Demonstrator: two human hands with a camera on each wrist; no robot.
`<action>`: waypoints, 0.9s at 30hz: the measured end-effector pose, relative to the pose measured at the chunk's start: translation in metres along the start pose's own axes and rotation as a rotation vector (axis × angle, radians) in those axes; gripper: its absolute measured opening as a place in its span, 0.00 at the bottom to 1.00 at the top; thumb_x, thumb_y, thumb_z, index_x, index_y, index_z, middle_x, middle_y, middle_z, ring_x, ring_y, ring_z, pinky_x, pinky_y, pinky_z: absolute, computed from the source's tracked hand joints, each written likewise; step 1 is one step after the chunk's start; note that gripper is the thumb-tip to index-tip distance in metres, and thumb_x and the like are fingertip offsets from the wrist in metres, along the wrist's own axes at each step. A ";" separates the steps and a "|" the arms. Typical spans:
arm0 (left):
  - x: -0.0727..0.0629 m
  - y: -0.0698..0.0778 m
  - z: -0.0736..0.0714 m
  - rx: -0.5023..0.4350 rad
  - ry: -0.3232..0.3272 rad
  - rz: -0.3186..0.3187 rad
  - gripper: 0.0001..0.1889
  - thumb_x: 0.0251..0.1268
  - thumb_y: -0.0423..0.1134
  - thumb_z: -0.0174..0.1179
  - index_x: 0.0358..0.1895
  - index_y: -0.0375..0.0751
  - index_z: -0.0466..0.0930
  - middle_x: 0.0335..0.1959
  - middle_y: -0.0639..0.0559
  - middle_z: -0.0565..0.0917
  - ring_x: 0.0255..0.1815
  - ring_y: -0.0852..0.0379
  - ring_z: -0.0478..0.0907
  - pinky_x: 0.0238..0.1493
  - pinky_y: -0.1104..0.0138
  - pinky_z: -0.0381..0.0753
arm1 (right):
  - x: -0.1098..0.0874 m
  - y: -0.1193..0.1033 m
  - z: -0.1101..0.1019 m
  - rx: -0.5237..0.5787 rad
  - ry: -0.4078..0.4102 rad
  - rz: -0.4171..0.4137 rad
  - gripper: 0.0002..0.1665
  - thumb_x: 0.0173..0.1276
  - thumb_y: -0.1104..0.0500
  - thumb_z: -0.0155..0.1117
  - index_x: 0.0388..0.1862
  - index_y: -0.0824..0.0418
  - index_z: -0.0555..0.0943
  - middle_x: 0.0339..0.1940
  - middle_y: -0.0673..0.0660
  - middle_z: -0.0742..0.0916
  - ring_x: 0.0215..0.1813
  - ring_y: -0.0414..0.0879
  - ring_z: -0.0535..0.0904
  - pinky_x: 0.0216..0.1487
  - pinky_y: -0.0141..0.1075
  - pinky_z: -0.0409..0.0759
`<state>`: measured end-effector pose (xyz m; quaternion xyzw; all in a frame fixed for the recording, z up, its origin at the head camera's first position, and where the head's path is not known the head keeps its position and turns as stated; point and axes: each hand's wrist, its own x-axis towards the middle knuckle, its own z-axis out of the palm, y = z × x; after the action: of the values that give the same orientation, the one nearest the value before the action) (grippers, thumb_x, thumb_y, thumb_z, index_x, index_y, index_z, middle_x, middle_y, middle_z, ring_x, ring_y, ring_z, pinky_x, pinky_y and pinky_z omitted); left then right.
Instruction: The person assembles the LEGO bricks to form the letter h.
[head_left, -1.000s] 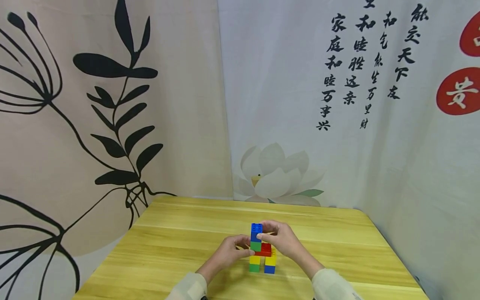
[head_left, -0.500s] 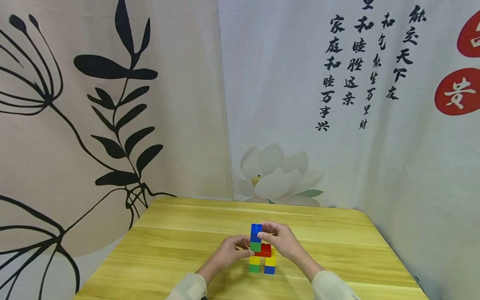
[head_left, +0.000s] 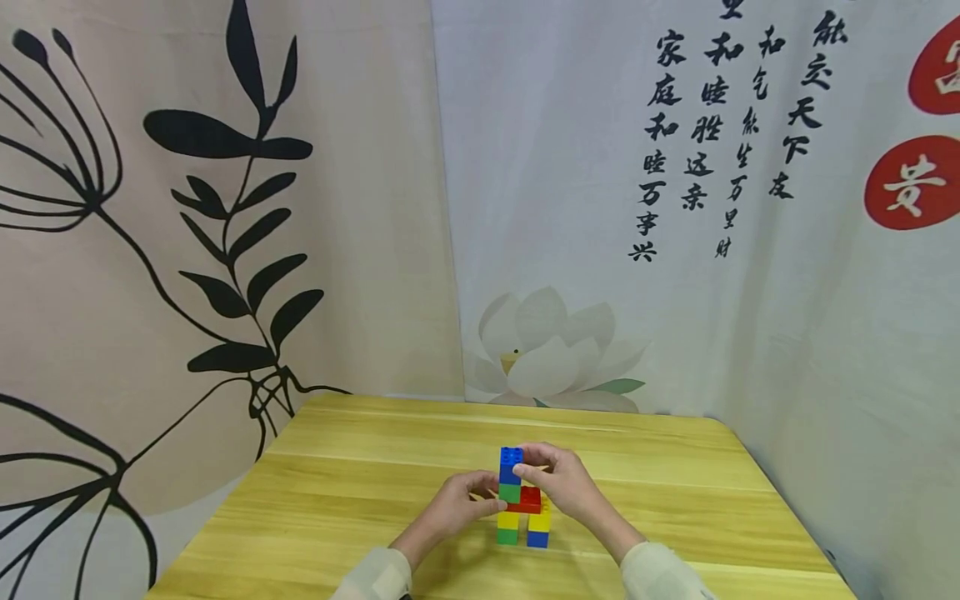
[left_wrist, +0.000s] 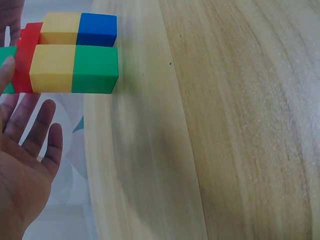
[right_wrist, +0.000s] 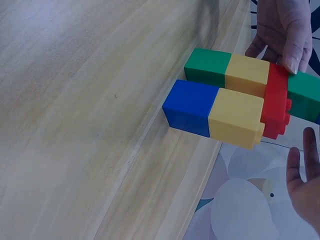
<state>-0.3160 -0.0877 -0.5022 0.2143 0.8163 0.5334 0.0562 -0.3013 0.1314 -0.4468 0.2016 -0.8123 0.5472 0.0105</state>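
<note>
A small tower of toy building bricks stands on the wooden table. Its left leg has a green brick (head_left: pixel 507 537) under a yellow brick (right_wrist: pixel 246 74); its right leg has a blue brick (right_wrist: pixel 190 107) under a yellow brick (right_wrist: pixel 235 117). A red brick (head_left: pixel 528 501) bridges both legs. Over its left end sits another green brick (head_left: pixel 509 493), topped by an upper blue brick (head_left: pixel 511 468). My left hand (head_left: pixel 459 502) holds the tower's left side, thumb where red and green meet, fingers behind. My right hand (head_left: pixel 561 477) pinches the upper blue brick, thumb in front.
The wooden table (head_left: pixel 360 467) extends around the tower, its far edge close to a printed curtain (head_left: pixel 375 208) with plants, a lotus and writing. Pale sleeves (head_left: pixel 667 571) cover both forearms.
</note>
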 end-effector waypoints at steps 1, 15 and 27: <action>0.000 0.000 0.000 -0.003 -0.001 0.000 0.13 0.65 0.47 0.67 0.50 0.50 0.84 0.43 0.58 0.84 0.45 0.55 0.78 0.46 0.57 0.79 | 0.000 0.001 0.000 0.003 -0.001 0.000 0.23 0.72 0.54 0.64 0.60 0.65 0.79 0.50 0.59 0.86 0.46 0.49 0.83 0.46 0.40 0.83; -0.002 0.002 -0.001 -0.009 -0.002 -0.011 0.13 0.65 0.46 0.68 0.50 0.51 0.85 0.43 0.57 0.84 0.45 0.54 0.78 0.47 0.56 0.79 | -0.002 0.013 -0.001 0.008 0.009 0.026 0.26 0.70 0.51 0.66 0.62 0.62 0.79 0.51 0.57 0.86 0.48 0.49 0.82 0.48 0.41 0.83; -0.001 0.000 -0.001 -0.015 0.009 -0.004 0.14 0.64 0.46 0.68 0.50 0.47 0.84 0.43 0.57 0.84 0.44 0.54 0.78 0.44 0.60 0.79 | -0.017 0.036 -0.013 -0.013 0.094 0.078 0.25 0.68 0.50 0.69 0.59 0.62 0.80 0.50 0.57 0.86 0.49 0.50 0.81 0.48 0.39 0.82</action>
<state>-0.3150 -0.0889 -0.5019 0.2101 0.8130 0.5402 0.0552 -0.3004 0.1601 -0.4777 0.1438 -0.8218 0.5507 0.0285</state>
